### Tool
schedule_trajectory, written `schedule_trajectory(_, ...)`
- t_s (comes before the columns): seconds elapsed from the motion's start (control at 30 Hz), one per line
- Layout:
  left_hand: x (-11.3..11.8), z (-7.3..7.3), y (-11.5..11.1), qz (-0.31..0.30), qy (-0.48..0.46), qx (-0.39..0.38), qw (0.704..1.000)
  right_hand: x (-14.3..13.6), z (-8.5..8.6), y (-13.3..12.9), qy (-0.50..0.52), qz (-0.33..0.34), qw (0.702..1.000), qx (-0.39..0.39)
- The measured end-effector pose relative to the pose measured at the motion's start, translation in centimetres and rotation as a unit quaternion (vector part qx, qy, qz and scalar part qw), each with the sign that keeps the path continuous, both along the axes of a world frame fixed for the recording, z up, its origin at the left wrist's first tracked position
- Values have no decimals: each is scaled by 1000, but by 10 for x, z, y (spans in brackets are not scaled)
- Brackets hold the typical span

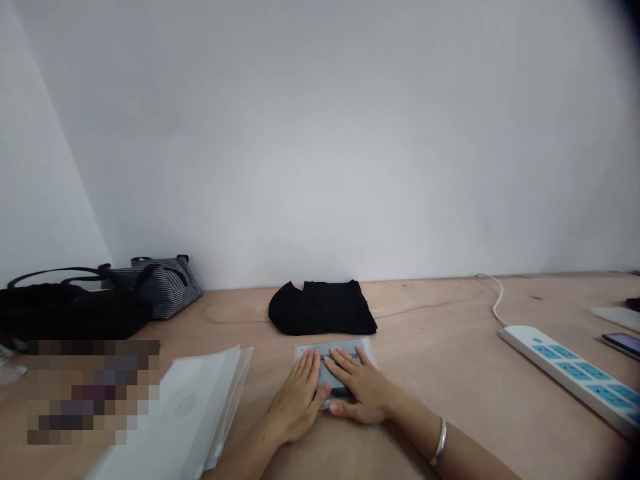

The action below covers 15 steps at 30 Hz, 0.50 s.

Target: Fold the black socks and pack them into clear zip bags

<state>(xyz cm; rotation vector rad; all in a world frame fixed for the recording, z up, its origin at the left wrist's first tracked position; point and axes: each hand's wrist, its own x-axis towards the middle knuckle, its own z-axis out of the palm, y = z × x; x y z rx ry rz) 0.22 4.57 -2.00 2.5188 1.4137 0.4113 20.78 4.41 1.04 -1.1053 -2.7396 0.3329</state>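
Observation:
Both hands lie flat on a small translucent plastic bag [326,349] with dark lettering and something dark inside it. My left hand [299,399] covers the bag's left side, fingers stretched out and pointing away from me. Across the right side rests my right hand [363,387], its fingers spread; a silver bangle circles that wrist. Just beyond the bag, a folded black cloth item [325,308] lies on the table, one rounded end to the left. What the bag holds is mostly hidden under my hands.
To the left lies a stack of frosted plastic bags [185,400]. Behind it are a black bag [75,310] and a striped bag [167,287]. On the right are a white power strip [565,373] with its cord and a phone [623,343]. A wall borders the wooden table's [440,400] far edge.

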Motion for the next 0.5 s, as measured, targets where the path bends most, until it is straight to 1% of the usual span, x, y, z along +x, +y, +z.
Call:
schedule_trajectory(0.03, -1, -3, 1, 14, -30, 11, 999, -1, 2, -1, 1, -2, 1000, 7)
schedule_trajectory(0.1, -4, -7, 3, 75, -110, 28, 991, -3, 7, -5, 7, 1, 999, 38)
schedule_trajectory(0.17, -8, -7, 7, 151, -179, 30, 972, -7, 13, -8, 16, 17, 997, 80)
schedule_trajectory(0.23, -12, -6, 10, 198, -210, 23, 957, -12, 18, -11, 21, 38, 994, 97)
schedule_trajectory(0.3, -15, -4, 13, 212, -212, 18, 954, -16, 19, -15, 16, 46, 996, 74)
schedule_trajectory(0.37, -16, -2, 14, 215, -204, 13, 955, -17, 15, -21, 5, 33, 999, 37)
schedule_trajectory(0.43, -15, -3, 14, 212, -188, 10, 959, -15, 6, -29, -10, -7, 1000, 15)
schedule_trajectory(0.5, -13, -4, 13, 205, -163, 9, 965, -9, -8, -37, -27, -80, 996, 6)
